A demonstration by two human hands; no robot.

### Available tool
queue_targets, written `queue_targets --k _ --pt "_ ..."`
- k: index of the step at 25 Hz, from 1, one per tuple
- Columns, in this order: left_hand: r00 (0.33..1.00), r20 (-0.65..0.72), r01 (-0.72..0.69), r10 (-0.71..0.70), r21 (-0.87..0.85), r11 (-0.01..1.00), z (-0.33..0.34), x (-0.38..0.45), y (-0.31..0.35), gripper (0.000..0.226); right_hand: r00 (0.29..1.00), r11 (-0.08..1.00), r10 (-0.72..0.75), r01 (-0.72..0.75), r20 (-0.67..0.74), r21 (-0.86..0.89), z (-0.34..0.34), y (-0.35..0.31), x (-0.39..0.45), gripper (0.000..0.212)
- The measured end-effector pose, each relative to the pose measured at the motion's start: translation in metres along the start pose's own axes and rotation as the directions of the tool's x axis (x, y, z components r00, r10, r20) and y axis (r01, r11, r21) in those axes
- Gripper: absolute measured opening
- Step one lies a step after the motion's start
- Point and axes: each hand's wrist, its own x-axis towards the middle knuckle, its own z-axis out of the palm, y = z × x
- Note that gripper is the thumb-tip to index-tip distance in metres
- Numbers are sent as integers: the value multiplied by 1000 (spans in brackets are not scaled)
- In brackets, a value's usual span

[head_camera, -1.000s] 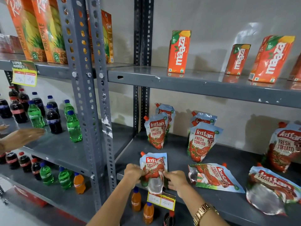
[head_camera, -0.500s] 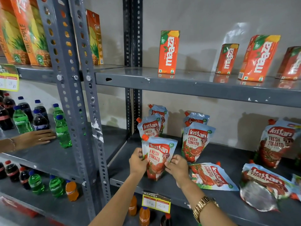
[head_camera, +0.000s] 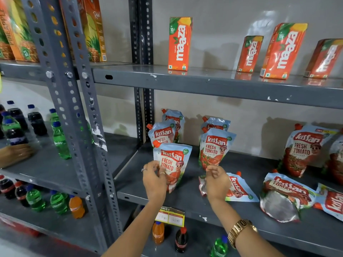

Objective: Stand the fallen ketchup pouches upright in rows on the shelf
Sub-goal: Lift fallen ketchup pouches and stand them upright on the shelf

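On the grey shelf (head_camera: 187, 202) a Kissan ketchup pouch (head_camera: 174, 163) stands upright at the front left. My left hand (head_camera: 154, 180) pinches its left edge. My right hand (head_camera: 217, 182) hovers just right of it with fingers loosely apart, holding nothing. Two pouches (head_camera: 163, 133) stand in a row behind the front one. Another upright row (head_camera: 215, 149) is to the right, and a standing pouch (head_camera: 304, 151) is farther right. Fallen pouches lie flat: one (head_camera: 241, 190) under my right hand, a second (head_camera: 285, 193) and a third (head_camera: 332, 203) at the right.
Maaza cartons (head_camera: 180, 43) stand on the shelf above. A perforated steel post (head_camera: 74, 112) divides off the left bay, which holds soda bottles (head_camera: 59, 140) and another person's hand (head_camera: 14, 153). A price label (head_camera: 169, 217) hangs on the shelf's front edge, with bottles below.
The pouch went from lying near the shelf's front edge to standing upright behind it. My right hand has come off it and moved right; my left hand stays on its edge.
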Motion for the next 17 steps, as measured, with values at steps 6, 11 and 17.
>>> queue_targets --k 6,11,17 --pt "966 123 -233 227 44 971 25 -28 18 14 996 992 91 -93 -18 -91 -36 18 14 13" --pt "914 313 -309 259 120 943 65 -48 23 27 973 930 230 -216 12 -297 -64 40 25 22" --pt "818 574 -239 37 280 930 92 -50 20 34 879 867 457 -407 135 -287 -74 95 43 32"
